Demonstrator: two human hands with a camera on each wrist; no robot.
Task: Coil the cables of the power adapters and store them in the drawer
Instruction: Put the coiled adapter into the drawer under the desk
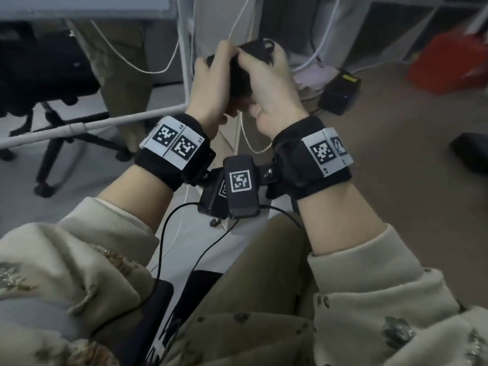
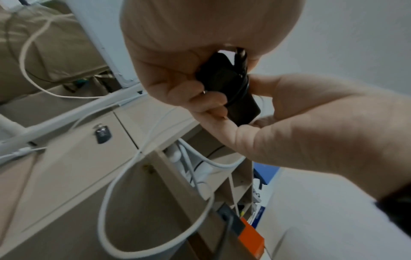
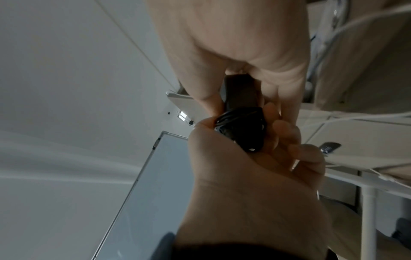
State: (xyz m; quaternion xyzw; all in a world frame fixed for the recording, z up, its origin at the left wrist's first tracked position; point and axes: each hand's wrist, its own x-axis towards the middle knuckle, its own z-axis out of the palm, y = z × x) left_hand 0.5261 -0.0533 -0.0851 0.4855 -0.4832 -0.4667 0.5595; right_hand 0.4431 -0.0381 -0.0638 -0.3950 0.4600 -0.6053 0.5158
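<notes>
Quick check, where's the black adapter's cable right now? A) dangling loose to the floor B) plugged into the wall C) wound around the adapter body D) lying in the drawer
C: in the right wrist view the black cable sits in turns around the black adapter, gripped between the left hand and the right hand.

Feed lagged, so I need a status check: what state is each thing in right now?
Black rectangular power adapter: held up between both hands, clear of any surface.
Thin black cable: wound in loops around the adapter.
Left hand: grips the adapter.
Right hand: grips the adapter, fingers on the coil.
White cables: hanging loose.
Drawer: cannot tell.
</notes>
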